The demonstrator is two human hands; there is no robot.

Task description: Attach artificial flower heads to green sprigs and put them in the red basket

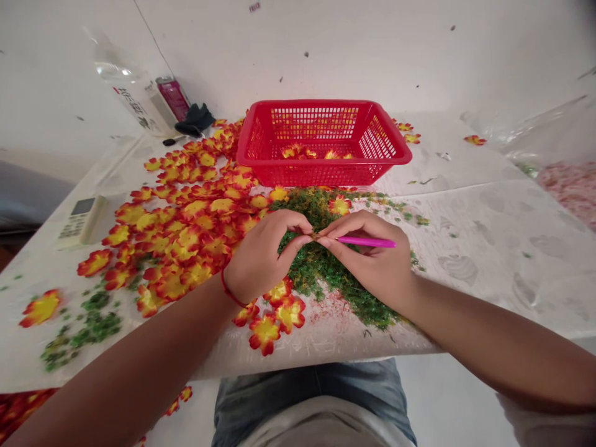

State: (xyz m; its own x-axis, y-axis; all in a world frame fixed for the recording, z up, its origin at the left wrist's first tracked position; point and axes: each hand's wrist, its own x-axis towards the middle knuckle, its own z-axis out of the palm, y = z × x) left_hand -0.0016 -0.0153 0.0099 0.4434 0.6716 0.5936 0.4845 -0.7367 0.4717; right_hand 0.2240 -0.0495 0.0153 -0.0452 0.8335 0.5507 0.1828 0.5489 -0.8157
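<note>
My left hand (pixel 263 254) and my right hand (pixel 363 254) meet above the table, their fingertips pinching a small orange-brown piece (pixel 315 236). Its exact form is too small to tell. A pink stick (pixel 365 242) lies gripped in my right hand, pointing right. To the left spreads a heap of red-and-yellow fabric flowers (pixel 195 230), and several lie just below my left wrist. Under both hands is a mound of green artificial foliage (pixel 321 267). A red string bracelet (pixel 233 288) circles my left wrist.
A red plastic basket (pixel 323 143) holding a few flowers stands at the back. Behind it to the left are a spray can (pixel 173 98), a black glove (pixel 195 118) and a white remote control (pixel 81 222). Green clumps (pixel 95 326) lie at the left on the white-covered table (pixel 465 248).
</note>
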